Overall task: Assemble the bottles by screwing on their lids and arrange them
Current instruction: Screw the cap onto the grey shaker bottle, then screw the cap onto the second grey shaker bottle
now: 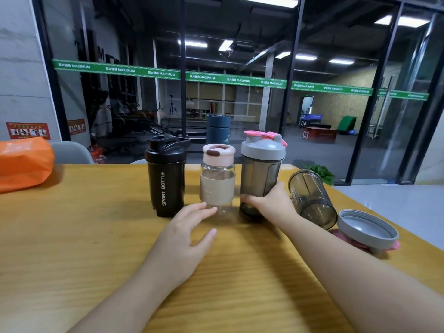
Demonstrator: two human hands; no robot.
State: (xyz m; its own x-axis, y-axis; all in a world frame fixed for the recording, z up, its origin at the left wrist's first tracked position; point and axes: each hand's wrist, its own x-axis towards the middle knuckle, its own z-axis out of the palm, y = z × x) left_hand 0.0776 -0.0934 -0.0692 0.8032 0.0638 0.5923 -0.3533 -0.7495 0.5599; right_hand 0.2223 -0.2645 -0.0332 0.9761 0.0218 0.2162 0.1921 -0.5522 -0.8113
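You had three capped bottles lined up, your right hand (271, 203) clasping the grey bottle (260, 181), left hand (185, 234) slack; at three o'clock an uncapped bottle (312, 200) and its lid (367, 230) waited.

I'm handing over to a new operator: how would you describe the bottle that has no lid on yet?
On the yellow wooden table, look right of the three upright bottles in a row. The smoky grey bottle lies tilted on its side, mouth open, beside an upturned grey lid. It is the only bottle uncapped and not standing.
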